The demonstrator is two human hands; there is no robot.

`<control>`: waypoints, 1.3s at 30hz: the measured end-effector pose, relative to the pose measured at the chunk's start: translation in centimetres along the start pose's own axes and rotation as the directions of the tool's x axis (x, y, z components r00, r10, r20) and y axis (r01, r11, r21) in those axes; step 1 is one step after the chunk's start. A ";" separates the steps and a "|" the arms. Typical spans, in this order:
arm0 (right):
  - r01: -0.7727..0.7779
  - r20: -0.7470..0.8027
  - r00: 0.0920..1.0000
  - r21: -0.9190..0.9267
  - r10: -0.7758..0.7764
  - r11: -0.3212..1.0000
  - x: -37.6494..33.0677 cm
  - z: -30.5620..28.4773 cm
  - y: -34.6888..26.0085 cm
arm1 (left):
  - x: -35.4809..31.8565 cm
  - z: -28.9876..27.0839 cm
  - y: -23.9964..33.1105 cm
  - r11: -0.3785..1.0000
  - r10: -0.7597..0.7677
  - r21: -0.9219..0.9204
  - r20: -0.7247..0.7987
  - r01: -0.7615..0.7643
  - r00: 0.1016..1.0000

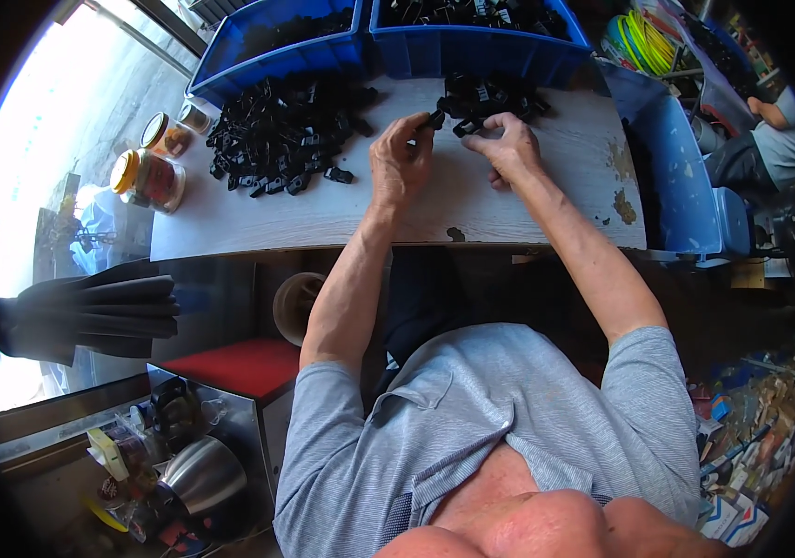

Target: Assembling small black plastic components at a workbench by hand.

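My left hand (402,160) is closed in a pinch above the table, with a small black plastic part (434,119) between thumb and fingertips. Just to its right, my right hand (511,151) has thumb and forefinger closed on another small black part (464,128); its exact shape is too small to make out. A large heap of similar black parts (272,130), some with thin metal bits, spreads over the table's left side. Beyond my right hand lies a smaller pile (490,93). Both hands are over the worn white tabletop (500,219).
Two blue bins (286,58) (481,54) of black parts line the far edge. Jars (151,177) stand at the left by the window. A light blue tub (686,177) is at the table's right, with another person's hand (769,113) beyond. A red-topped cabinet (234,367) sits lower left.
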State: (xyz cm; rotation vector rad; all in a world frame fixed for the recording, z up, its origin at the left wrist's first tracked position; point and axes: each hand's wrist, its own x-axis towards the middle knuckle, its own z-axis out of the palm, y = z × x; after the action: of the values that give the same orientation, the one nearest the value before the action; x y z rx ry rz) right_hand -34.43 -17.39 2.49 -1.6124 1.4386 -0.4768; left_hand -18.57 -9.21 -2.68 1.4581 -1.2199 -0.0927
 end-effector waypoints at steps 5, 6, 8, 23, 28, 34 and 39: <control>0.127 0.030 0.991 -0.001 -0.127 0.992 1.5 0.1 0.5 | 0.1 0.0 0.0 0.999 0.013 0.030 0.013 -0.013 1.000; 0.140 0.068 0.988 -0.011 -0.139 0.990 1.4 0.0 0.3 | 0.1 -0.1 0.0 1.000 0.002 0.017 0.020 -0.003 1.000; 0.145 0.101 0.985 -0.025 -0.142 0.989 1.5 0.0 -0.2 | 0.1 -0.2 0.0 0.999 0.015 0.043 0.015 -0.016 1.000; 0.124 0.222 0.964 0.104 -0.145 0.987 1.1 -0.6 1.4 | -0.2 -0.1 0.3 0.918 -0.253 -0.262 0.194 0.299 0.948; 0.116 0.184 0.974 0.105 -0.134 0.988 0.9 -0.2 1.0 | -0.3 0.0 0.2 0.931 -0.231 -0.238 0.208 0.278 0.951; 0.130 0.216 0.965 0.096 -0.148 0.987 1.1 0.3 0.7 | -0.2 0.0 0.1 0.959 -0.193 -0.178 0.165 0.221 0.967; 0.212 0.249 0.941 0.085 -0.227 0.974 1.4 0.4 -0.2 | -0.2 -0.1 0.1 0.954 -0.214 -0.178 0.156 0.241 0.964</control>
State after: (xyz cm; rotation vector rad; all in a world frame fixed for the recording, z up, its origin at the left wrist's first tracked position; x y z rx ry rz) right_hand -33.66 -18.53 2.01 -1.7283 1.0488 -0.4124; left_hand -18.68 -8.98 -2.64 1.4316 -1.1111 -0.4632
